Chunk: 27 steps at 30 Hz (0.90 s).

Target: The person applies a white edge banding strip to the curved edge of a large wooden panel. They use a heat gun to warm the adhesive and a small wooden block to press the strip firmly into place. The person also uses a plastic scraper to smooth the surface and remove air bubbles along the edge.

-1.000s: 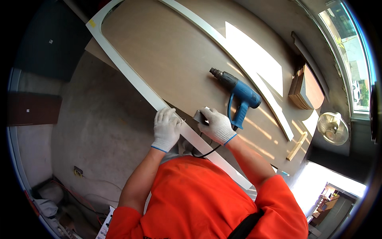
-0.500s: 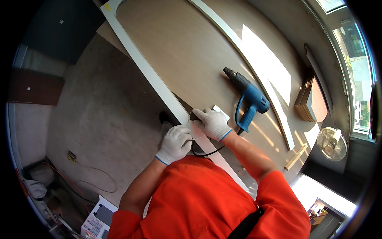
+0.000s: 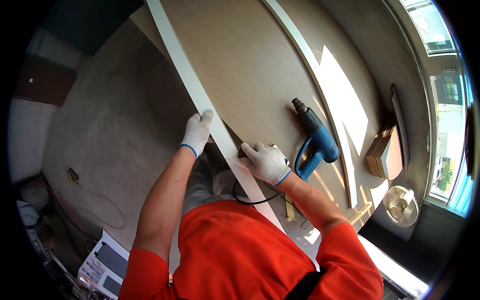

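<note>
Long, flat white strip slants upper-left to lower-right between both hands beside the brown tabletop, white-gloved left hand gripping it farther up, white-gloved right hand curled alongside, can't tell around what.

White strip smooth, matt; gloves knitted cloth.

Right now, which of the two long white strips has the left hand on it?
The left strip, running to the red-orange shirt, with the left hand at its edge; the right strip lies beyond the blue heat gun, untouched.
</note>
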Each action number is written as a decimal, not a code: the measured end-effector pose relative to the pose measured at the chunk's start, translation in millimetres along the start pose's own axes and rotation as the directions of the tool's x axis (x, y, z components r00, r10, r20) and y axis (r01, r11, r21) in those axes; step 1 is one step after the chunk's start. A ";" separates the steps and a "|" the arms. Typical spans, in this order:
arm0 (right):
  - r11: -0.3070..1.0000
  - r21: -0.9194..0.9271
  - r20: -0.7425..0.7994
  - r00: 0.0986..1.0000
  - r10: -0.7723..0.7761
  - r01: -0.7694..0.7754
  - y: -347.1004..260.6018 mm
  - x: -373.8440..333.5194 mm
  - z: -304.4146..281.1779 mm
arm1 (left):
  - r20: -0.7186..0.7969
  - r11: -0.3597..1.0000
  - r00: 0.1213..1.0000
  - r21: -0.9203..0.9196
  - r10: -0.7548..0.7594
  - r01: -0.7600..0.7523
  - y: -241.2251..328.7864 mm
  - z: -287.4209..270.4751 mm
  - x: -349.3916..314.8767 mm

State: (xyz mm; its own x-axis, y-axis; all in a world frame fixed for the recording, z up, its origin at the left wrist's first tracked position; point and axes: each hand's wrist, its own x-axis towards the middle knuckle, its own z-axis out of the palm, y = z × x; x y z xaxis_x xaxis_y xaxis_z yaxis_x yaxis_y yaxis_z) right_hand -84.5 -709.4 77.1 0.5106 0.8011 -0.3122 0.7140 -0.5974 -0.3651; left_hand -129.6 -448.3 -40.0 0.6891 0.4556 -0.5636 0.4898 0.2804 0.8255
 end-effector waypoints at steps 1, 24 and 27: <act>1.000 -0.001 -0.013 1.000 0.002 -0.002 0.0 1.2 1.1 | -0.004 1.000 1.000 0.015 0.009 -0.009 -1.0 -0.3 0.9; 1.000 -0.004 -0.074 0.997 -0.018 0.017 -5.3 80.7 -16.8 | 0.102 0.990 0.994 -0.134 -0.035 0.048 2.4 0.1 -10.6; 1.000 -0.009 -0.090 0.996 -0.006 0.005 -3.7 95.8 -17.0 | 0.111 0.977 0.982 -0.131 -0.152 0.166 28.3 3.4 -19.0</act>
State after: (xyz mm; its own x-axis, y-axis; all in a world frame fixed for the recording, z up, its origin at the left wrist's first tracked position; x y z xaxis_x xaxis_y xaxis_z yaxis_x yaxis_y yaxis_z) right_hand -30.1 -629.8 63.4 0.5475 0.8045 -0.2300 0.7208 -0.5931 -0.3587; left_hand -127.0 -451.9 -6.1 0.6616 0.3110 -0.6823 0.5231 0.4605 0.7171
